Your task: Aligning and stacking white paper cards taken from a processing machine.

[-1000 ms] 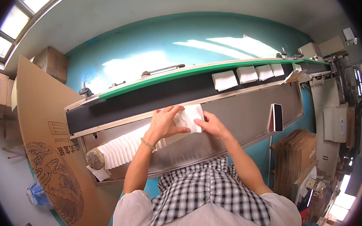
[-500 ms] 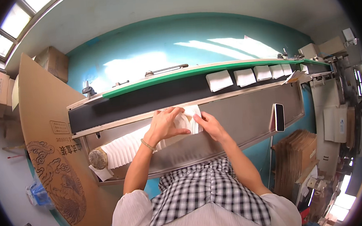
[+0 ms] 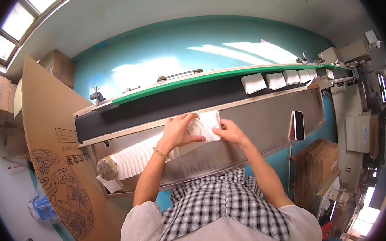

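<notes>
A long row of white folded tissues [image 3: 135, 158] stands on edge in the metal trough [image 3: 260, 129], with a round stone-like block [image 3: 107, 170] at its left end. My left hand [image 3: 178, 132] is curled over the row near its right end, thumb stretched along the near side. At that end my right hand [image 3: 233, 133] pinches the edge of a white tissue stack [image 3: 210, 123] between thumb and fingers. This stack stands upright, touching or very near the row; its lower part is hidden by my hands.
Behind the trough runs a black conveyor belt [image 3: 165, 109] with a green rail [image 3: 177, 85], carrying several white tissue stacks [image 3: 254, 84] at the right. A phone [image 3: 298, 125] stands at the trough's right. A large cardboard sheet [image 3: 56, 143] leans at left; flattened cartons [image 3: 313, 170] stand lower right.
The tissue stacks on the belt have travelled to the right. My right hand has shifted slightly right, and the stack at its fingers has moved away from my left hand a little.
</notes>
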`<control>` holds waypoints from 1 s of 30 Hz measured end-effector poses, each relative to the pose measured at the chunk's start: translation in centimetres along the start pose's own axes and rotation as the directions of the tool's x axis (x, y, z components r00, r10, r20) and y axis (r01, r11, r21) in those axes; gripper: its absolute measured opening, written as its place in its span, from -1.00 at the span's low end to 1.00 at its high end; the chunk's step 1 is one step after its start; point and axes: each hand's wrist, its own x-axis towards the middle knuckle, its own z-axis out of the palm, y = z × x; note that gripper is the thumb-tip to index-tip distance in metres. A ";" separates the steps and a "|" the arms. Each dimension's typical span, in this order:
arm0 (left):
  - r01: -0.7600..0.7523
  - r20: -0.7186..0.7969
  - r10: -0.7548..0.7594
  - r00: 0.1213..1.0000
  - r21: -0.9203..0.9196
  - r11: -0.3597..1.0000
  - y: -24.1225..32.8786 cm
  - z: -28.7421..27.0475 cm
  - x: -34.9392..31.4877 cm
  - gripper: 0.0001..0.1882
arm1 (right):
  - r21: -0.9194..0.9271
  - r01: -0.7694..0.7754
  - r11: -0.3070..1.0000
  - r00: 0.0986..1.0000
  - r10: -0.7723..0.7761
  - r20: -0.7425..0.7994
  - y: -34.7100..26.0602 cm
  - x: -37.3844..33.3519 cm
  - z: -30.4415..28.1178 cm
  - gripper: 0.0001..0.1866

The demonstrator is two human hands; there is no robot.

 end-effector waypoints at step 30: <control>-0.053 -0.126 0.065 0.990 0.091 0.994 -0.2 -1.0 -2.0 -0.09 | 0.000 0.333 0.943 0.934 -0.330 -0.137 1.1 0.4 6.9 -0.56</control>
